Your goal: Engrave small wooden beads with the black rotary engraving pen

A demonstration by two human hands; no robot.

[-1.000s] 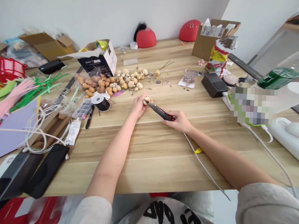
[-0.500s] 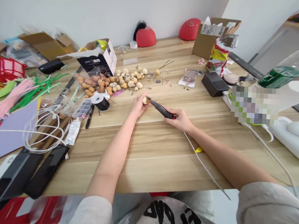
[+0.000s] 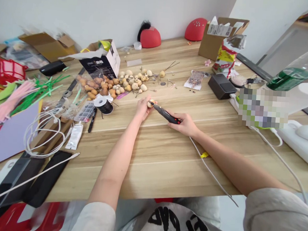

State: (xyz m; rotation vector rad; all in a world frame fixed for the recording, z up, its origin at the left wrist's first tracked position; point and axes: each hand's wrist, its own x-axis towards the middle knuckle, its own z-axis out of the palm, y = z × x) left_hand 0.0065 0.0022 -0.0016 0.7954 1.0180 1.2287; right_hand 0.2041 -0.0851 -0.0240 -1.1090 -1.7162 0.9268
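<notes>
From my feed, a cardboard box (image 3: 211,42) at the back of the wooden table (image 3: 152,143) holds papers, and an open black-and-white carton (image 3: 106,61) stands nearer. Below it, a clear plastic bag (image 3: 89,86) holds brown dried gourds, while paler, knobbly gourds (image 3: 133,81) lie loose on the wood among thin wiry stems. A compartmented plastic organizer (image 3: 85,111) and a spool of black cord (image 3: 103,105) sit near the left hand (image 3: 143,109). Its fingers (image 3: 146,102) curl in a narrow pinch around a small round gourd (image 3: 151,103), held at the fingertips. The right hand (image 3: 186,124) grips a black rotary engraving pen (image 3: 166,114) like a pencil, its tip at the gourd; a white cable (image 3: 210,170) trails from beneath that hand.
</notes>
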